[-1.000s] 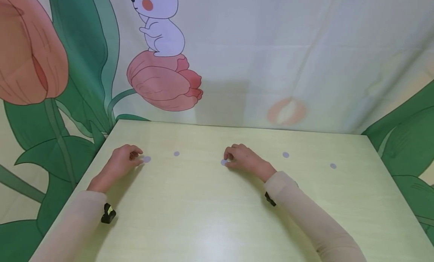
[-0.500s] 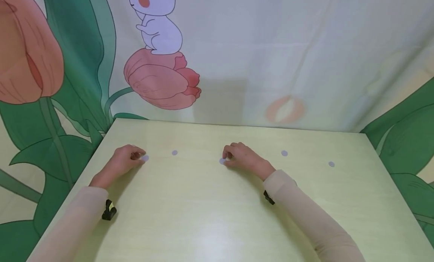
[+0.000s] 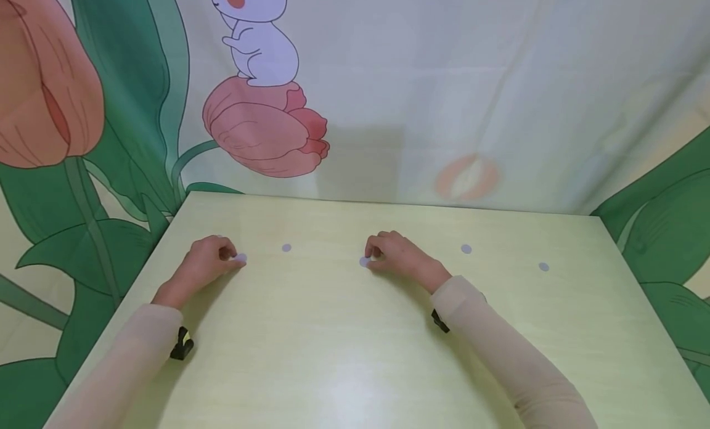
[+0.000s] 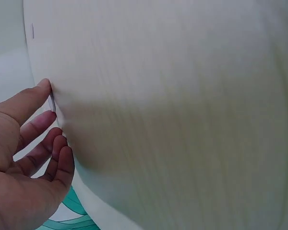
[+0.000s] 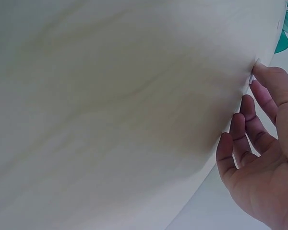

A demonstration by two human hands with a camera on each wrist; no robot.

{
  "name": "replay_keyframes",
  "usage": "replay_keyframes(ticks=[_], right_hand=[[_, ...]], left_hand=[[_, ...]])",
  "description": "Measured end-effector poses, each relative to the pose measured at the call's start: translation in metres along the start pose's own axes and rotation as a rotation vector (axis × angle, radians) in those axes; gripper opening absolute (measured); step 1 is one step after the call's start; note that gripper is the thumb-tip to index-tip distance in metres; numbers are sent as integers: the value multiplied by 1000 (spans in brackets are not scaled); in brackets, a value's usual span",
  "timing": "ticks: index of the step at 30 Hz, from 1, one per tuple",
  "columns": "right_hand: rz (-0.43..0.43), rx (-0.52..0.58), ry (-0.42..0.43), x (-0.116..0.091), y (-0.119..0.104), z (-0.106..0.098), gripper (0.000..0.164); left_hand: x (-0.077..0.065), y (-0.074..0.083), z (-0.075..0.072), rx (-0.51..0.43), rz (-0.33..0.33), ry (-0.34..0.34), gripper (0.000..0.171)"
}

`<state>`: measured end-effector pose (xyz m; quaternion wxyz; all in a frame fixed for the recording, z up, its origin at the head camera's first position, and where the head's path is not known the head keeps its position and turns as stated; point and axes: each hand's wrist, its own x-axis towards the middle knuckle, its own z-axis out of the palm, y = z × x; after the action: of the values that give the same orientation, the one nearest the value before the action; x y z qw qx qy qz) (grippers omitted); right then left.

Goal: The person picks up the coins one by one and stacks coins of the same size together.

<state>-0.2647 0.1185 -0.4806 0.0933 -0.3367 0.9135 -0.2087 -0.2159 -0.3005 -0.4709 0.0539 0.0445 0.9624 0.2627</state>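
Thin pale-purple discs lie flat on a light wood-grain table. My left hand is at the left disc, with thumb and index finger at its opposite edges in a pinch. In the left wrist view the thumb and index fingertip stand either side of the thin disc. Near the table's middle, my right hand pinches another disc the same way. In the right wrist view that disc shows edge-on between thumb and index finger, the other fingers loosely bent.
Between the hands lies a third disc. Right of my right hand are two more, a nearer disc and a farther disc. A printed curtain with flowers and a white animal hangs behind the table's far edge.
My left hand has moved slightly right, and its thumb and index finger have come round the left disc. The right hand stays at its disc. The head view has shifted a little.
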Motion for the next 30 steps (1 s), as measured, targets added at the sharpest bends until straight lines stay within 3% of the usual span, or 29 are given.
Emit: replay_keyframes(ticks=[4, 11, 21, 30], right_hand=[[-5, 5, 3, 0, 0, 0, 13], [17, 14, -3, 0, -1, 0, 13], [34, 28, -13, -2, 2, -3, 15], [36, 28, -24, 1, 2, 0, 14]], left_hand=[[0, 1, 0, 0, -10, -26, 36], [-1, -7, -3, -33, 56, -82, 43], [-4, -2, 8, -51, 31, 21, 31], [-7, 3, 9, -60, 14, -8, 27]])
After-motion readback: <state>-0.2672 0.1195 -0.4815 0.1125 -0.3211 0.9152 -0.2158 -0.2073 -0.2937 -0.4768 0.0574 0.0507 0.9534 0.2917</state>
